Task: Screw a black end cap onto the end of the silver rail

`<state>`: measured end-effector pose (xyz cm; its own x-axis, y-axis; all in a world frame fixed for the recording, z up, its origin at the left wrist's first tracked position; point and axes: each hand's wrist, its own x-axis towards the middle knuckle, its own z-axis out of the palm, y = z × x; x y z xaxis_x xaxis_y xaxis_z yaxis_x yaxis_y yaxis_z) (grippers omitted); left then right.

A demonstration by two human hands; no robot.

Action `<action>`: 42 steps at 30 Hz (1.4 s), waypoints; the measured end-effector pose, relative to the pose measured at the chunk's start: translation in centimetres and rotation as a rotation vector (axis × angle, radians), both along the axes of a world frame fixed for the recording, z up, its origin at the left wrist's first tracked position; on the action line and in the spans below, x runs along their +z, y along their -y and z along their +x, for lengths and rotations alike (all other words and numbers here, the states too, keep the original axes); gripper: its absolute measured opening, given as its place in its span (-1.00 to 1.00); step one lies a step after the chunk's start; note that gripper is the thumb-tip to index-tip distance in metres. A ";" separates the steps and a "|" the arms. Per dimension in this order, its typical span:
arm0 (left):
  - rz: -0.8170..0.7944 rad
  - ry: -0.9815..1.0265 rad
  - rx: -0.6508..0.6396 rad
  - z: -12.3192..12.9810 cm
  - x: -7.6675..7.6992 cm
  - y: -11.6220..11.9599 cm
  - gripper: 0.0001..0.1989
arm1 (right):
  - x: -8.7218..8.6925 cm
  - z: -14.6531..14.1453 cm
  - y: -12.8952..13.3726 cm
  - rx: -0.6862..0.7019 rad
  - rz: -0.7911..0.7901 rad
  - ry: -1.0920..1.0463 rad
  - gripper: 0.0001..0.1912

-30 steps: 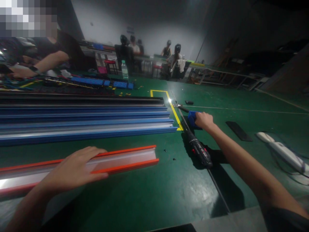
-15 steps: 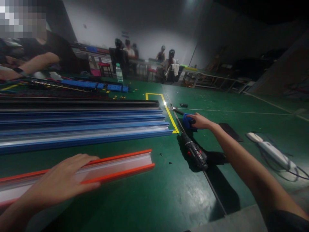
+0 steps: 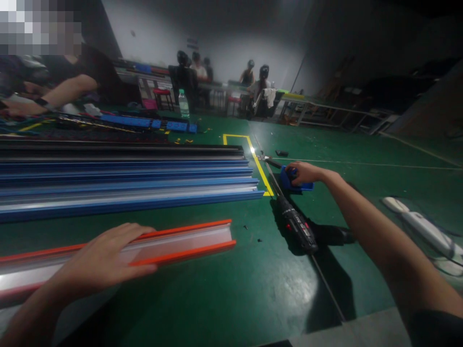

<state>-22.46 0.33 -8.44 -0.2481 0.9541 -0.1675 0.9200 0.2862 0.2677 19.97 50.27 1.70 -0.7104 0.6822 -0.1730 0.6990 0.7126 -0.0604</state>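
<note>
An orange-edged channel lies at the lower left, and my left hand rests across it, thumb on the near edge and fingers over the far edge. My right hand reaches into a small blue tray; its fingertips are bent down inside, and what they touch is hidden. Below the tray a black power drill lies on its side on the green table. Two tiny dark pieces lie between the channel and the drill.
Several blue and black channels lie beyond the orange one. A water bottle stands at the back. At the right is a white power strip. A person's forearm rests at the far left; other people sit in the background.
The view has shifted slightly, moving the scene a little right. My right hand's fingers are now bent down into the blue tray. My left hand stays on the orange-edged channel.
</note>
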 end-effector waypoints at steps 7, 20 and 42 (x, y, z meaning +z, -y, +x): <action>0.009 0.009 0.008 0.2 0.1 0.0 -0.14 | 0.2 2.9 -1.1 -0.054 -0.190 -0.303 -0.30; -0.056 0.001 0.008 0.5 0.7 -0.2 -0.06 | -2.8 3.5 0.1 -0.372 -0.389 -1.340 -0.38; 0.017 -0.043 -0.002 -0.1 -0.5 0.1 -0.15 | -6.0 -5.4 17.3 -0.095 -1.204 -0.799 -0.24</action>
